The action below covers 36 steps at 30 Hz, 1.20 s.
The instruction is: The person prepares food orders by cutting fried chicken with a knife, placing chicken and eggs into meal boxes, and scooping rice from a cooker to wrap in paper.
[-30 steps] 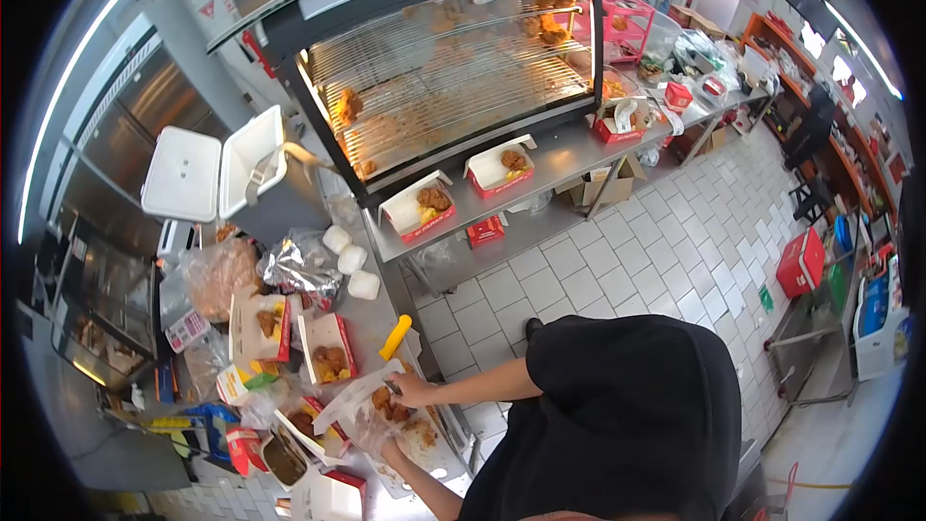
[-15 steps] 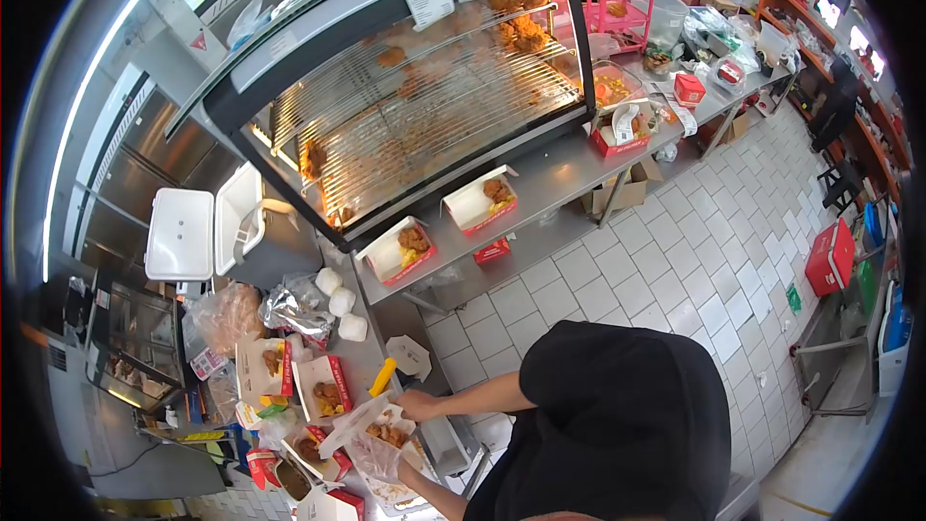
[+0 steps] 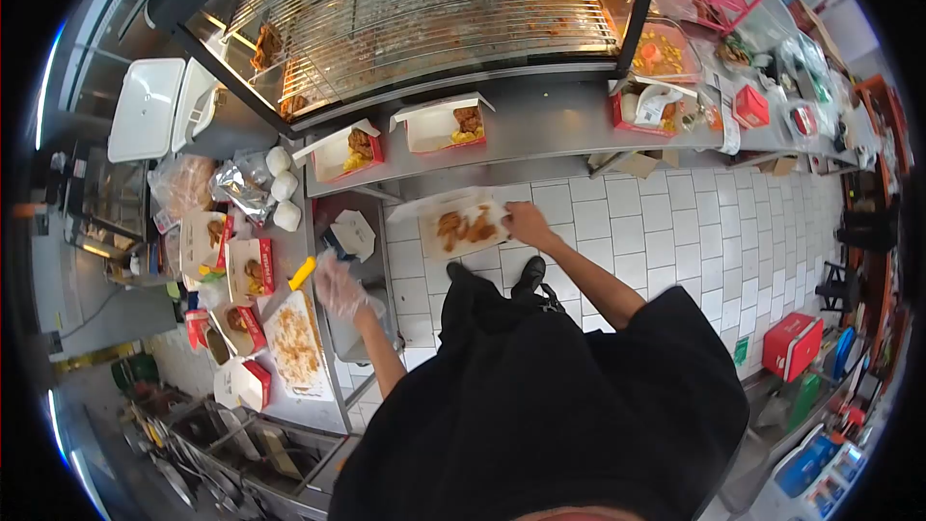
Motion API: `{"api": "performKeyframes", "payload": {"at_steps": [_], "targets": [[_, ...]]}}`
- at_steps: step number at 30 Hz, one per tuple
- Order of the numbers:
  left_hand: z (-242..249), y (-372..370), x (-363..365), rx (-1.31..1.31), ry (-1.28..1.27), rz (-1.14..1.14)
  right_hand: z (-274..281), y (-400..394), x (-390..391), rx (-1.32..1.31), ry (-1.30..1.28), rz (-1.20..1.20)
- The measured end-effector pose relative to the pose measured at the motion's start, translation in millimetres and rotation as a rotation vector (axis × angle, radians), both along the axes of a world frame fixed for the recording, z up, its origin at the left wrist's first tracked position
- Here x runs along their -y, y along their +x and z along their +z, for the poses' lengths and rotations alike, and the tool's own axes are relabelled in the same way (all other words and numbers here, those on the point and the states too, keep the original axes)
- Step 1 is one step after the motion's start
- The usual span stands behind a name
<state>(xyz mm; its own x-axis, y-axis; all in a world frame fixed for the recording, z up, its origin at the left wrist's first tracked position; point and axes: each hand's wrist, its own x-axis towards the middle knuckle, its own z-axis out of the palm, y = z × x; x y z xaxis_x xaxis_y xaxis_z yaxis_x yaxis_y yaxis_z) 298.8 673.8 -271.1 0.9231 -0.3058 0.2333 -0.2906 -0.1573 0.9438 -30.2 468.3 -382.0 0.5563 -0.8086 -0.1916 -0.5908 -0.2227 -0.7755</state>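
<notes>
My right hand [image 3: 526,224] is closed on the edge of an open white food box [image 3: 463,228] holding several pieces of fried chicken. The box is out over the tiled floor, its lid blurred by motion. A clear plastic glove covers my left hand [image 3: 340,289], which has its fingers apart and nothing in them. It hovers beside the steel counter, right of the yellow-handled utensil [image 3: 302,273]. Below that utensil lies a white board [image 3: 297,344] covered in brown crumbs.
Red and white boxes of chicken [image 3: 251,270] stand on the left counter. Two more, including one [image 3: 349,152], sit before the heated display case [image 3: 434,29]. A grey bin [image 3: 227,116], foil and white rolls are at the left. A red cooler [image 3: 793,345] is at the right.
The view has turned toward the display counter. My right hand has carried the chicken box away from the left counter, and my left hand has let go of it.
</notes>
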Motion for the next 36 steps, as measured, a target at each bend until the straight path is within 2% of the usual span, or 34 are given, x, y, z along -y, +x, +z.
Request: {"api": "performKeyframes", "payload": {"at_steps": [1,4,6,7,8,9,11,12,13,15,18,21,22,24,25,27,29,30,32,34,35,36], "targets": [[-7.0,-0.4,22.9,0.014,-0.007,-0.087,4.5,-20.4,10.0,-0.005,0.035,-0.034],[19.9,-29.0,90.1,-0.114,0.281,-0.177,21.9,-69.0,36.4,-0.003,0.009,-0.145],[-7.8,-23.9,119.6,-0.224,0.233,-0.383,44.7,-93.2,54.1,-0.026,0.059,-0.235],[-22.5,-29.7,139.2,0.113,0.332,-0.429,44.7,-105.3,59.2,-0.058,0.004,-0.258],[-37.5,-35.3,158.9,0.514,0.454,-0.383,45.6,-114.9,73.5,-0.081,-0.078,-0.291],[-51.8,-41.1,179.2,0.874,0.521,-0.263,47.2,-123.9,87.0,-0.064,-0.037,-0.337],[-30.5,-65.4,212.5,0.464,0.461,-0.559,44.7,-136.3,114.0,-0.020,-0.125,-0.396],[-19.2,-77.9,229.3,0.249,0.439,-0.651,58.8,-134.7,125.8,0.035,-0.088,-0.437],[5.9,-96.5,243.0,0.086,0.370,-0.782,47.4,-136.5,140.7,0.011,-0.106,-0.470],[-46.9,-120.0,272.6,-0.061,0.010,-0.960,32.7,-135.6,170.0,-0.086,-0.134,-0.458],[-17.1,-146.5,296.7,0.221,0.310,-1.209,14.8,-127.5,200.4,-0.101,-0.177,-0.544],[6.1,-171.8,319.1,0.456,0.216,-1.281,19.4,-124.8,220.0,-0.162,-0.216,-0.589],[11.6,-174.0,327.5,0.372,0.379,-1.369,35.4,-121.9,221.8,-0.180,-0.208,-0.595],[-1.8,-182.6,338.5,0.332,0.534,-1.367,69.8,-123.7,222.8,-0.217,-0.193,-0.596],[-14.7,-188.4,347.4,0.307,0.606,-1.358,74.0,-132.9,226.5,-0.188,-0.154,-0.522],[-82.2,-188.9,363.0,0.038,0.656,-1.348,78.1,-162.9,234.7,-0.132,-0.079,-0.371],[-102.1,-200.0,364.0,-0.162,0.649,-1.329,125.0,-189.9,249.5,0.040,0.151,-0.218],[-100.6,-209.9,366.6,-0.225,0.620,-1.317,149.5,-206.2,259.5,0.119,0.272,-0.140],[-101.6,-230.3,371.8,-0.376,0.515,-1.266,183.5,-247.6,286.1,0.169,0.296,-0.093],[-115.0,-252.3,372.0,-0.555,0.370,-1.188,184.1,-293.2,324.7,0.288,0.313,-0.089],[-96.6,-267.7,373.5,-0.446,0.448,-1.170,180.0,-317.6,348.7,0.383,0.314,-0.111],[-76.5,-283.2,375.7,-0.338,0.527,-1.149,169.8,-338.9,373.7,0.403,0.133,-0.154]]}}
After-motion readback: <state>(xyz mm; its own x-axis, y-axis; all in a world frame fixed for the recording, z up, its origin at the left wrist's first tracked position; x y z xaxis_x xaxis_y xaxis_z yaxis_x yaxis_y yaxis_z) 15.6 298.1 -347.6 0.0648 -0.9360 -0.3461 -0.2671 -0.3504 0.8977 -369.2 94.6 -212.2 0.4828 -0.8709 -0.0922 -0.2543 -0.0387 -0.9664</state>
